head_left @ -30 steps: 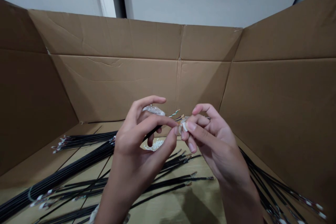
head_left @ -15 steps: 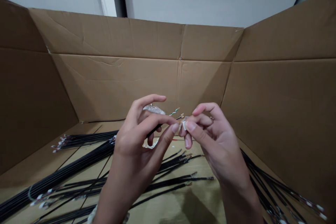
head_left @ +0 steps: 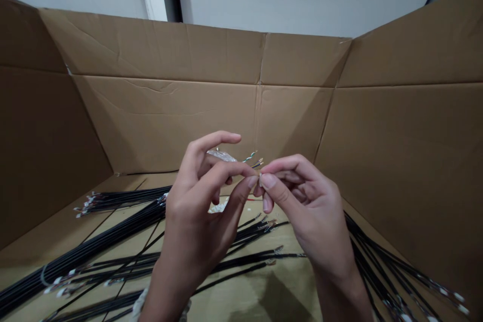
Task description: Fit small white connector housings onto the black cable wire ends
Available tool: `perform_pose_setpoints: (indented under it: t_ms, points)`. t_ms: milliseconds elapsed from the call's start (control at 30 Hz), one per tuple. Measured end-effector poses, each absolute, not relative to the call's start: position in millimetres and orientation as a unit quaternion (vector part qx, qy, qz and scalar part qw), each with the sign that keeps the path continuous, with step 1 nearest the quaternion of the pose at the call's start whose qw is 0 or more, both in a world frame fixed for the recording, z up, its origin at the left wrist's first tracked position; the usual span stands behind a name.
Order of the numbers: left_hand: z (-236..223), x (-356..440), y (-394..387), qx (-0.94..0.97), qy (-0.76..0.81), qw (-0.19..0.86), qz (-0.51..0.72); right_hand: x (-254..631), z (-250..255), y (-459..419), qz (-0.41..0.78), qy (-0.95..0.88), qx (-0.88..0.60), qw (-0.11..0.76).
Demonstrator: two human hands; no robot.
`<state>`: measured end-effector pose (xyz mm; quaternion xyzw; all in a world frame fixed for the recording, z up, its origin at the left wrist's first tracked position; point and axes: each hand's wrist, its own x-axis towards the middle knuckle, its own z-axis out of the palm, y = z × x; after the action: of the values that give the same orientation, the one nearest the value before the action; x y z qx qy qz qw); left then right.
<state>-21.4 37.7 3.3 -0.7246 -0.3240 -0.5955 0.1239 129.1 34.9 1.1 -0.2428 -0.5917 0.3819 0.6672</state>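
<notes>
My left hand (head_left: 206, 201) pinches a thin wire of a black cable between thumb and forefinger, its other fingers raised. Loose wires (head_left: 257, 163) of that cable, among them a green-and-white twisted pair (head_left: 250, 156), stick up behind the fingertips. My right hand (head_left: 307, 201) is closed, its thumb and forefinger around a small white connector (head_left: 260, 179) that is mostly hidden. Both hands' fingertips meet at the wire and the connector. Beyond my left hand lies a clear plastic bag (head_left: 222, 155), and small white pieces (head_left: 219, 206) show under its fingers.
Cardboard walls (head_left: 169, 121) stand on the left, back and right. A tied bundle of black cables (head_left: 94, 244) and another bundle (head_left: 128, 198) lie left. Cables with stripped ends (head_left: 260, 256) lie below my hands, and several more (head_left: 396, 266) rest at right.
My right hand has shifted slightly left, and its forefinger has come down over the white connector, which is now mostly covered. My left hand keeps its pinch.
</notes>
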Motion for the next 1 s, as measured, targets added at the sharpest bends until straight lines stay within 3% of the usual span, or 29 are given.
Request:
perform_pose_setpoints:
  t_ms: [500, 800, 1000]
  points:
    - [1.5, -25.9, 37.6, -0.725, -0.33, 0.095, -0.597, 130.5, -7.3, 49.3, 0.491, -0.557, -0.158, 0.651]
    - [1.3, -31.3, 41.4, -0.741, -0.332, 0.07, -0.579, 132.3, -2.0, 37.7, 0.359, -0.61, -0.202, 0.676]
    - [3.6, -40.8, 44.8, -0.762, -0.312, 0.002, -0.568, 134.8, -2.4, 33.1, 0.324, -0.644, -0.201, 0.663]
